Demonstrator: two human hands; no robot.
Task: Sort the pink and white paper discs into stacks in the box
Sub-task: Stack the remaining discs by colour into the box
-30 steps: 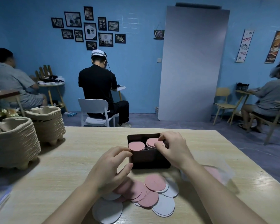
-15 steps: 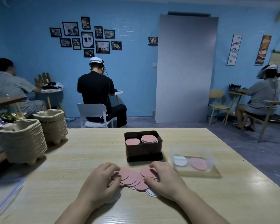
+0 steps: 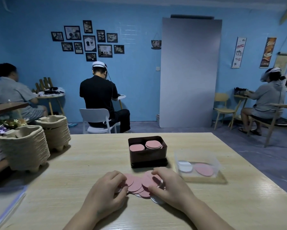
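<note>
A loose pile of pink and white paper discs (image 3: pixel 136 185) lies on the wooden table (image 3: pixel 89 163), just in front of a dark brown box (image 3: pixel 147 157). Inside the box stand two stacks with pink tops, a low left stack (image 3: pixel 136 147) and a taller right stack (image 3: pixel 153 144). My left hand (image 3: pixel 106 191) curls over the pile's left edge, with discs between its fingers and thumb. At the right edge, my right hand (image 3: pixel 170 185) pinches a few discs, one white rim showing between its fingers. Both hands hide part of the pile.
A clear plastic container (image 3: pixel 217 161) on a wooden base stands right of the box, holding a white disc (image 3: pixel 185 166) and a pink disc (image 3: pixel 204 169). Two stacks of pulp trays (image 3: pixel 26 146) fill the table's left side. People sit at tables behind.
Both hands have come back from the box to the loose pile and closed on discs there. The box and its two stacks are now uncovered.
</note>
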